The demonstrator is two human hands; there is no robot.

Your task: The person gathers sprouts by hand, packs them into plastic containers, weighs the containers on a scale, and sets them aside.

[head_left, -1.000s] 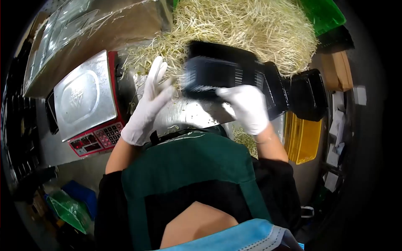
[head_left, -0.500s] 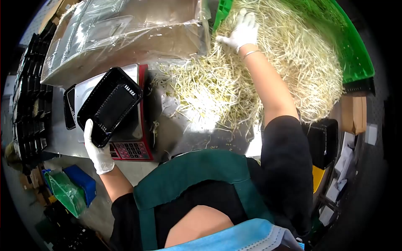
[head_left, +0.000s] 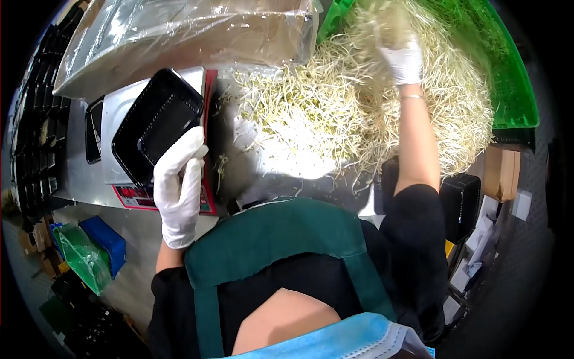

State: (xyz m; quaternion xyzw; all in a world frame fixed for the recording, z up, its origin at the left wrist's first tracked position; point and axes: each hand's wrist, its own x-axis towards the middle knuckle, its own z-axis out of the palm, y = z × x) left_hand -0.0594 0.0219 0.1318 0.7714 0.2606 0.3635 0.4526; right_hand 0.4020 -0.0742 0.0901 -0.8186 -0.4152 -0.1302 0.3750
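Observation:
On the steel plate of a red scale (head_left: 208, 182) lies an empty black plastic tray (head_left: 156, 128), set at a slant. My left hand (head_left: 179, 191), in a white glove, is over the tray's near right edge, its fingers loosely bent and partly apart. Whether it touches the rim I cannot tell. At the far side of a big heap of bean sprouts (head_left: 335, 113), my gloved right hand (head_left: 403, 60) has a blurred clump of sprouts about its fingers, which are mostly hidden.
A plastic-lined cardboard box (head_left: 197, 54) stands behind the scale. A green crate (head_left: 517, 90) lies behind the sprouts. Stacked black trays (head_left: 39, 125) line the far left, and another black tray (head_left: 92, 131) sits beside the scale. A blue bin (head_left: 104, 239) is below left.
My left hand has let go of the tray's near left edge and moved right across its near side. My right hand has gone right and gathered sprouts.

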